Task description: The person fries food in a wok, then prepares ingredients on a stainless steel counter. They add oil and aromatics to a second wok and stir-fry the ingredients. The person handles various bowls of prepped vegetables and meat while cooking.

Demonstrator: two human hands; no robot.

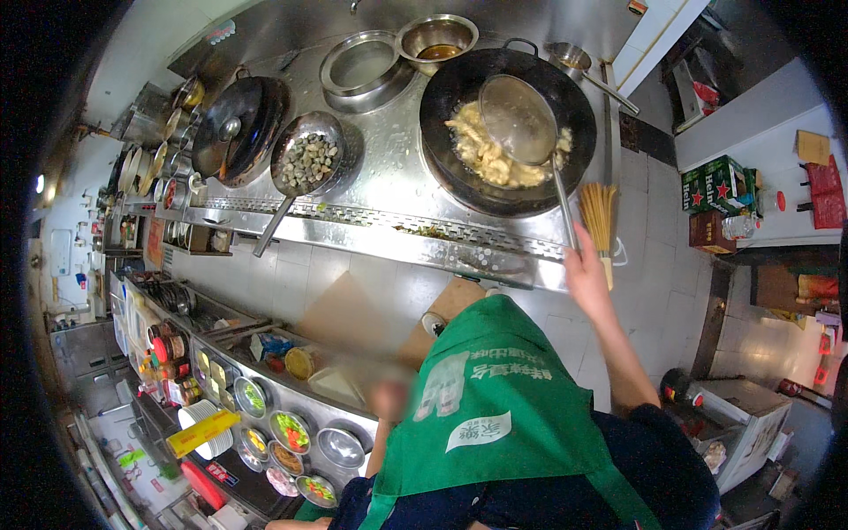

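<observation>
My right hand (pixel 587 271) grips the long metal handle of a round mesh skimmer (pixel 518 119). Its mesh head is over the large black wok (pixel 447 83) and covers part of the food. Around it, pale battered-looking pieces (pixel 487 156) lie in bubbling oil. My left hand (pixel 389 397) is low by the green apron (pixel 497 391), too blurred to show its fingers or anything in them. Left of the wok, a perforated ladle (pixel 283 222) heaped with small grey pieces (pixel 308 162) rests over the steel range (pixel 391 152), its handle jutting past the front edge.
A bamboo wok brush (pixel 598 215) stands by the range's right end. Behind are a steel bowl of brown liquid (pixel 438 52) and a long-handled pot (pixel 571 58). A second wok (pixel 225 142) holds a ladle. Bowls of cut vegetables (pixel 289 430) fill the counter behind me.
</observation>
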